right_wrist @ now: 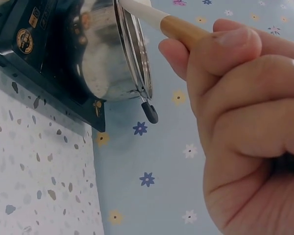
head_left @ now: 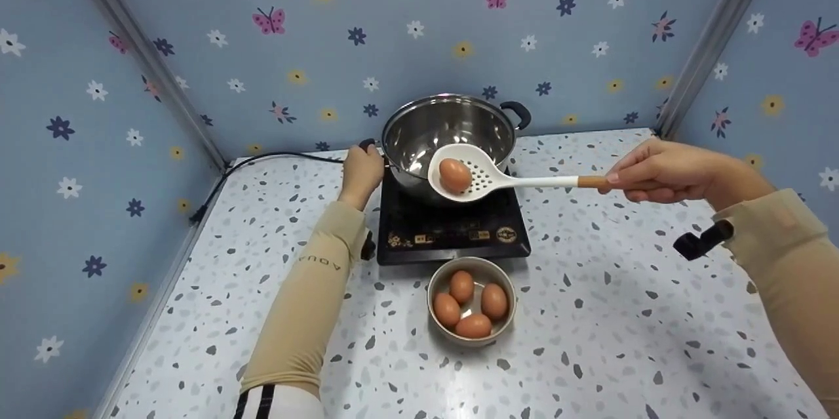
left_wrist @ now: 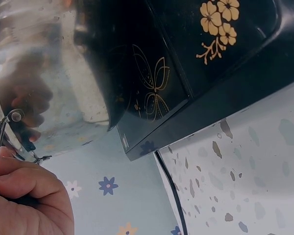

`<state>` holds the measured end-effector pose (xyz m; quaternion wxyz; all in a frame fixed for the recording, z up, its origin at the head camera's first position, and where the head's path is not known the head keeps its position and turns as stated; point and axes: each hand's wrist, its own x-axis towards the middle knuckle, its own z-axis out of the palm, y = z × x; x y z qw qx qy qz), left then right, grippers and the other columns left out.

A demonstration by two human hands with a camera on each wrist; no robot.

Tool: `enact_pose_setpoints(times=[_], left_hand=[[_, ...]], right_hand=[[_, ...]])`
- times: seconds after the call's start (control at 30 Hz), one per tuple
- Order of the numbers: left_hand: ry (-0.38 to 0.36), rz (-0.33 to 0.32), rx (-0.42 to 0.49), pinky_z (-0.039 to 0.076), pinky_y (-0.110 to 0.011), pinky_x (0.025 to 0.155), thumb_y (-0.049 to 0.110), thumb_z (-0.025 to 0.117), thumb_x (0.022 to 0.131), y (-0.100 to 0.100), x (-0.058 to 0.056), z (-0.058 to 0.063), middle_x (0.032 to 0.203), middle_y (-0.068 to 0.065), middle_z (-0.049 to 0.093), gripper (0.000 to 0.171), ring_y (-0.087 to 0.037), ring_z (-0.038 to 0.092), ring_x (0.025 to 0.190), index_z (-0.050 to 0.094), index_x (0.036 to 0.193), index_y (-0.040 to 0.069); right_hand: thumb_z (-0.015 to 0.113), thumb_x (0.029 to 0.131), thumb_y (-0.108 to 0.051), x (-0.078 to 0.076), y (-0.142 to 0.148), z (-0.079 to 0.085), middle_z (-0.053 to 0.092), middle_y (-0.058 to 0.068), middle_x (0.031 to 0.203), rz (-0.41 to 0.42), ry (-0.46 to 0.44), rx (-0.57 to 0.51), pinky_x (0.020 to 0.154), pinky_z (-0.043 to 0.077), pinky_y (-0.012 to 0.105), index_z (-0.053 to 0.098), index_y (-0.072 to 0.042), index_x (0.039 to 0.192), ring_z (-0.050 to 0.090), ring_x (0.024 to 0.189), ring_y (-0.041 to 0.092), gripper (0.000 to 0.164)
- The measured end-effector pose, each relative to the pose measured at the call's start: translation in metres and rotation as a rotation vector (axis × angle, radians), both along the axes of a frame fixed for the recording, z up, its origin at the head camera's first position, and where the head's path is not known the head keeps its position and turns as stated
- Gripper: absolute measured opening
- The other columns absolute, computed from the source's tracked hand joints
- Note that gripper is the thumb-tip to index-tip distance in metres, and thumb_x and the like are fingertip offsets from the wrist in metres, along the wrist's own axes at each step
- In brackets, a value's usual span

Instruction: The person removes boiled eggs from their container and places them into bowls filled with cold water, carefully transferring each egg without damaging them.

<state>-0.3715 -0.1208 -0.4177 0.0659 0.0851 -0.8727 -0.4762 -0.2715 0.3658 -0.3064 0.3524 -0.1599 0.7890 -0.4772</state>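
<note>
My right hand grips the wood-coloured handle end of a white slotted spoon. One brown egg lies in the spoon's bowl, over the front rim of a steel pot. My left hand holds the pot's black left handle; in the left wrist view the fingers curl round it. In the right wrist view the curled fingers clasp the spoon handle, while the spoon's head is out of that view. The pot stands on a black induction cooker.
A round bowl with several brown eggs stands in front of the cooker. The pot's other black handle points to the back right. A black cable runs left along the speckled table. Flower-patterned walls enclose the back and sides.
</note>
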Motion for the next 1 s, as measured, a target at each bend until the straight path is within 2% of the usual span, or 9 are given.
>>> enact_pose_setpoints(times=[0.13, 0.37, 0.47, 0.63, 1.0], left_hand=[[0.003, -0.002, -0.001, 0.049, -0.058, 0.111, 0.026, 0.033, 0.117, -0.001, 0.0, 0.0, 0.132, -0.036, 0.063, 0.052, -0.048, 0.062, 0.13, 0.052, 0.14, -0.017], [-0.018, -0.02, 0.016, 0.05, -0.057, 0.105, 0.028, 0.031, 0.118, -0.003, 0.0, -0.001, 0.131, -0.034, 0.061, 0.054, -0.045, 0.063, 0.122, 0.048, 0.144, -0.016], [-0.023, -0.027, 0.02, 0.05, -0.056, 0.103, 0.028, 0.031, 0.118, -0.003, 0.0, -0.001, 0.131, -0.033, 0.061, 0.054, -0.044, 0.062, 0.12, 0.048, 0.145, -0.016], [-0.018, -0.024, 0.029, 0.05, -0.056, 0.101, 0.028, 0.031, 0.118, -0.003, 0.002, 0.0, 0.126, -0.031, 0.062, 0.052, -0.041, 0.061, 0.112, 0.051, 0.14, -0.014], [-0.016, -0.016, 0.015, 0.049, -0.057, 0.106, 0.028, 0.032, 0.118, -0.001, 0.003, 0.002, 0.131, -0.033, 0.061, 0.053, -0.044, 0.062, 0.122, 0.05, 0.143, -0.015]], right_hand=[[0.053, 0.116, -0.016, 0.002, 0.005, -0.003, 0.066, -0.01, 0.069, 0.03, -0.016, -0.024, 0.046, 0.035, 0.016, 0.086, -0.021, 0.114, 0.04, 0.047, 0.001, 0.033], [0.053, 0.114, -0.009, 0.004, 0.009, -0.014, 0.07, -0.01, 0.072, 0.083, -0.104, -0.08, 0.047, 0.033, 0.017, 0.085, -0.015, 0.119, 0.042, 0.049, 0.001, 0.033], [0.054, 0.114, -0.009, 0.005, 0.009, -0.02, 0.071, -0.01, 0.073, 0.102, -0.127, -0.073, 0.049, 0.036, 0.014, 0.085, -0.015, 0.119, 0.043, 0.049, 0.0, 0.032], [0.056, 0.113, -0.008, 0.006, 0.008, -0.029, 0.066, -0.009, 0.07, 0.113, -0.115, -0.052, 0.047, 0.033, 0.017, 0.086, -0.017, 0.116, 0.04, 0.048, 0.001, 0.032], [0.059, 0.111, -0.009, 0.006, 0.01, -0.047, 0.064, -0.008, 0.067, 0.104, -0.131, -0.018, 0.045, 0.034, 0.017, 0.086, -0.015, 0.115, 0.04, 0.047, 0.001, 0.027]])
